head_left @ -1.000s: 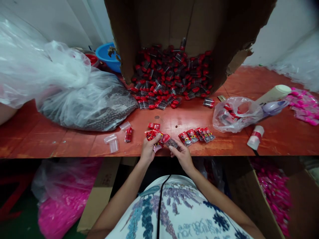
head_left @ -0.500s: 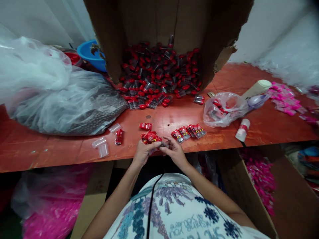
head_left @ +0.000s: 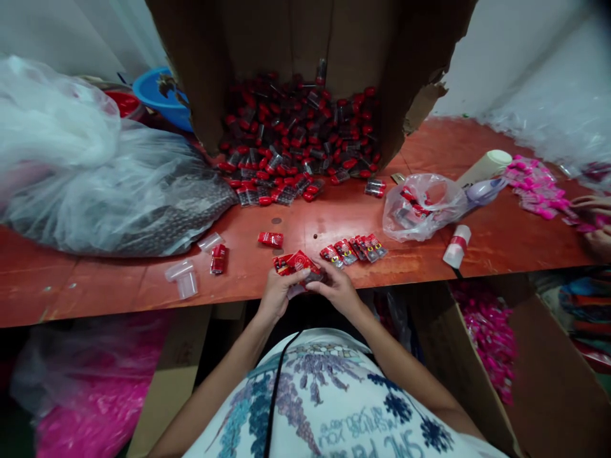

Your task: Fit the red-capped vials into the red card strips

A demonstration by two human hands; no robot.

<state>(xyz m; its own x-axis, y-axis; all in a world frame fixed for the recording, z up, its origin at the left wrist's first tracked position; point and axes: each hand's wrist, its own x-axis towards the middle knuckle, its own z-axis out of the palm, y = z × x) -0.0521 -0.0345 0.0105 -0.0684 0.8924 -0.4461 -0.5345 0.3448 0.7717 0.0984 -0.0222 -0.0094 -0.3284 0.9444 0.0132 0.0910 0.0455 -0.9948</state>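
Note:
Close to the table's front edge, my left hand [head_left: 277, 291] is closed round several small red printed packets [head_left: 296, 261], its thumb lying on top of them. My right hand [head_left: 338, 287] meets it from the other side, with fingertips closed on the packets' dark, see-through end. A row of similar red packets [head_left: 353, 249] lies just beyond my right hand. One more red packet [head_left: 270, 239] rests beyond my left hand. Further left are a rolled red bundle [head_left: 218, 259] and small clear plastic tubes [head_left: 185, 280].
A tipped cardboard box [head_left: 420, 70] spills red-capped clear tubes [head_left: 296, 140] at the back. A clear sack of dark beads [head_left: 162, 197] lies left. To the right are a plastic bag [head_left: 422, 207], a white roll [head_left: 457, 247], pink pieces [head_left: 537, 187] and another person's hand [head_left: 599, 242].
My right fingers have moved in closer, tighter against the packets. The view has shifted slightly, and another person's hands have come into sight at the right edge.

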